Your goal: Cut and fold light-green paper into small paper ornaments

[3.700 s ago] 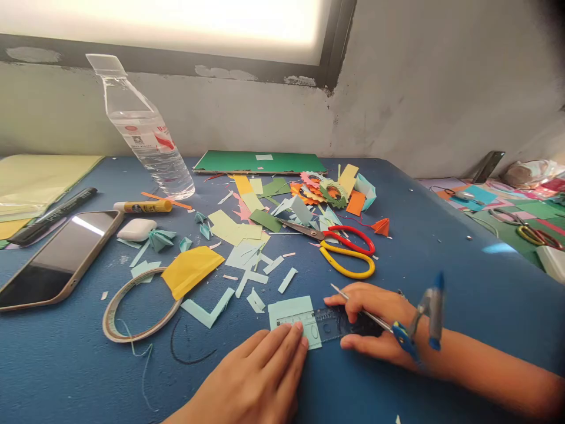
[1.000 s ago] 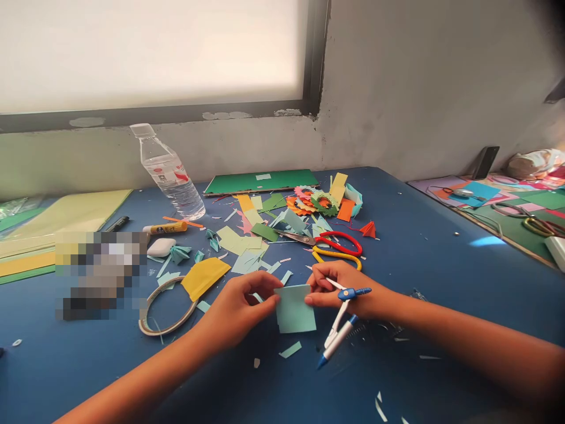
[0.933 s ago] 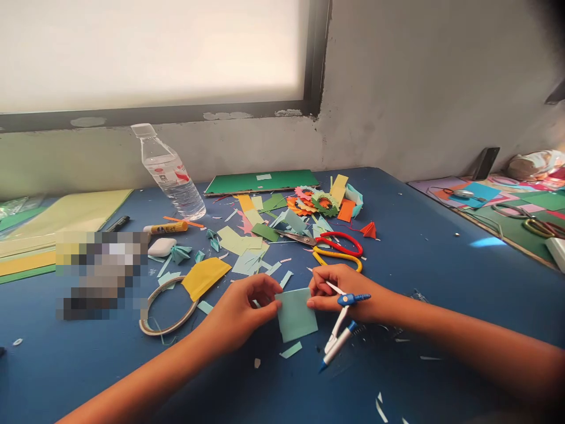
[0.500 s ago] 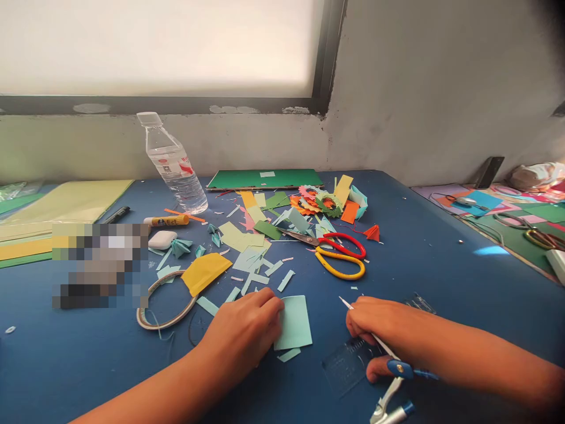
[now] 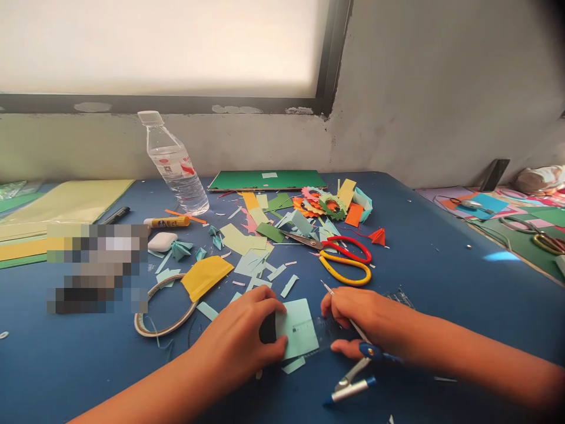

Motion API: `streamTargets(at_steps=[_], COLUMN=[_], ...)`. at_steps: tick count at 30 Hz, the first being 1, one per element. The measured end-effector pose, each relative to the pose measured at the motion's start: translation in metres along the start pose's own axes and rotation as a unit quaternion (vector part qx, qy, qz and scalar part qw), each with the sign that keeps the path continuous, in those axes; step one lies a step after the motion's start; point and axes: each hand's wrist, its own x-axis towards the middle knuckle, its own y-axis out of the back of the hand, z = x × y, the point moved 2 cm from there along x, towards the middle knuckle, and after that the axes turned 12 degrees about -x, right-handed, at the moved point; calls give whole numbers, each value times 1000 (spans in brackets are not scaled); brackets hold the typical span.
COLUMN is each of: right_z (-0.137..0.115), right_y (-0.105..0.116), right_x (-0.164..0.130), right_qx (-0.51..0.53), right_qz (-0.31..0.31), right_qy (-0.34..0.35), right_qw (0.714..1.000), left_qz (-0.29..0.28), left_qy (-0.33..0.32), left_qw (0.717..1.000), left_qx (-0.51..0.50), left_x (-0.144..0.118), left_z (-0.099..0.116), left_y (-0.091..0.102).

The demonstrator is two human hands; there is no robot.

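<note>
A small light-teal paper square (image 5: 296, 321) lies flat on the blue table (image 5: 441, 282). My left hand (image 5: 245, 338) presses on its left edge with fingers and thumb. A clear plastic ruler (image 5: 324, 333) lies across the paper's lower right part. My right hand (image 5: 359, 321) holds the ruler down and also grips a blue-and-silver drawing compass (image 5: 355, 377), whose metal needle leg sticks up past the fingers while the pencil leg hangs toward me.
Red-and-yellow scissors (image 5: 346, 259), paper scraps, a yellow folded paper (image 5: 205, 275), a tape roll (image 5: 161, 306), glue stick (image 5: 166, 222), white earbud case (image 5: 162, 241) and water bottle (image 5: 174, 165) lie beyond my hands. Green card (image 5: 267, 179) at the wall; yellow sheets (image 5: 66, 203) at left.
The paper, held up between both hands a second ago, now lies on the table. My right hand fetched the ruler and slid it left onto the paper.
</note>
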Motion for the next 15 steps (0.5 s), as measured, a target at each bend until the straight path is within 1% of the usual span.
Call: streamTargets(at_steps=[3, 5, 7, 8, 10, 12, 14, 15], right_z=[6, 7, 8, 9, 11, 14, 15, 15], right_y=[-4, -5, -5, -6, -9, -12, -15, -16], right_x=[13, 17, 18, 19, 18, 18, 18, 17], right_qx=[12, 27, 40, 46, 54, 54, 36, 24], right_qz=[47, 58, 62, 66, 81, 103, 122, 127], right_qy=[17, 39, 68, 81, 103, 119, 133, 137], right_qw=[999, 997, 995, 993, 990, 986, 983, 982], left_qz=[-1, -7, -8, -2, 28, 54, 49, 43], left_qy=[-3, -14, -44, -69, -146, -254, -351, -376], left_qw=[1000, 1000, 998, 996, 984, 957, 924, 914], left_qx=[12, 26, 49, 64, 99, 128, 143, 146], left_x=[1, 2, 3, 3, 1, -4, -11, -14], left_z=[-2, -4, -6, -7, -9, -7, -4, -2], left_y=[1, 1, -1, -2, -5, -6, -7, -6])
